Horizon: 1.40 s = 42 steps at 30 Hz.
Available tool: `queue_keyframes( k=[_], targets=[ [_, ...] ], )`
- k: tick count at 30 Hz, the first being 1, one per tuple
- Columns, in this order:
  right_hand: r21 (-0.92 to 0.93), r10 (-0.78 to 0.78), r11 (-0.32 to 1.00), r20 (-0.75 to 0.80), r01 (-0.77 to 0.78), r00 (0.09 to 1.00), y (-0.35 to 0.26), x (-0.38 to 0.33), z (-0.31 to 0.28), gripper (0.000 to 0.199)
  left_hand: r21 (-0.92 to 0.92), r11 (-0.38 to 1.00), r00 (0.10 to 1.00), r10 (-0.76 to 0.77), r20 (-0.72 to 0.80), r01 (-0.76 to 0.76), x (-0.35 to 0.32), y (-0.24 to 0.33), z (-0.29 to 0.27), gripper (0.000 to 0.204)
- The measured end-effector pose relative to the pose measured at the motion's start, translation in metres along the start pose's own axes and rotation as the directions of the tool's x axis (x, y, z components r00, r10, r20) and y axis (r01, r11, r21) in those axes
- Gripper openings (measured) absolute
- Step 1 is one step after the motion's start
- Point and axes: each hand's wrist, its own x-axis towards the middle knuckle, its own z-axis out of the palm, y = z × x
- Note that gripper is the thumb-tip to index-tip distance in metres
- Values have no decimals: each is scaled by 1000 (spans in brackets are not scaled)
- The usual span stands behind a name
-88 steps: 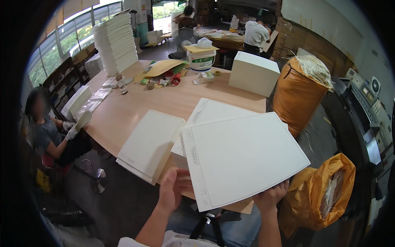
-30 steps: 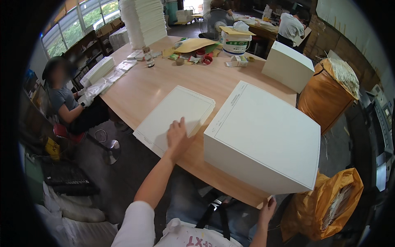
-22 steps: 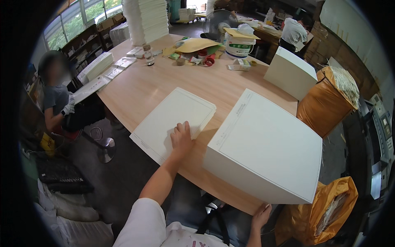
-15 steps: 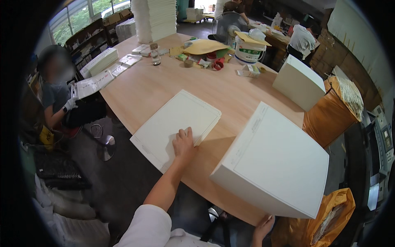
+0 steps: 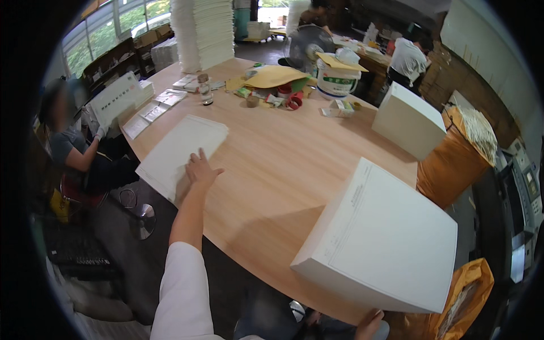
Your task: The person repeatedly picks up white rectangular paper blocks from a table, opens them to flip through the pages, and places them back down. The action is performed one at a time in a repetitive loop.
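A thin stack of white printed sheets (image 5: pixel 175 153) lies on the left part of the table, near its edge. My left hand (image 5: pixel 201 170) rests on the stack's right side, open, with fingers spread and thumb out. A tall stack of white sheets (image 5: pixel 391 238) stands at the table's front right. By its lower front corner, at the table edge, is my right hand (image 5: pixel 369 325). Its fingertips are partly hidden, so whether it grips anything cannot be made out.
Another block of white sheets (image 5: pixel 409 119) sits farther back on the table (image 5: pixel 266 170). Toward the back are a bottle (image 5: pixel 204 89), a white bucket (image 5: pixel 336 79) and tall white stacks (image 5: pixel 212 37). Orange sacks (image 5: pixel 456 156) flank the right side. A person (image 5: pixel 73 139) sits at left.
My left hand and the thin stack have moved left and away from me across the table. Its fingers have spread. The seated person now holds a printed sheet up higher.
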Motion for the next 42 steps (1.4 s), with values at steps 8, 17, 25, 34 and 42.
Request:
queue_keyframes(
  k=[8, 17, 25, 34, 42],
  targets=[
    [285, 303, 897, 156, -337, 940, -93, 34, -78, 43, -592, 761, 951, 306, -35, -266, -155, 76, 26, 43],
    [362, 225, 884, 225, -296, 948, -80, 47, -97, 30, -976, -218, 1000, -28, 1, -5, -174, 119, -44, 27],
    [720, 313, 666, -32, -195, 949, -104, 119, -261, 33, -714, -430, 336, 670, -663, -553, -295, 236, -368, 34],
    [495, 19, 866, 93, -63, 995, -132, 157, -338, 49, -812, -288, 195, 879, -434, -508, -329, 279, -331, 14],
    [483, -37, 861, -254, 160, 967, -199, 179, -364, 51, -821, -400, 193, 841, -506, -408, -329, 281, -328, 15]
  ],
)
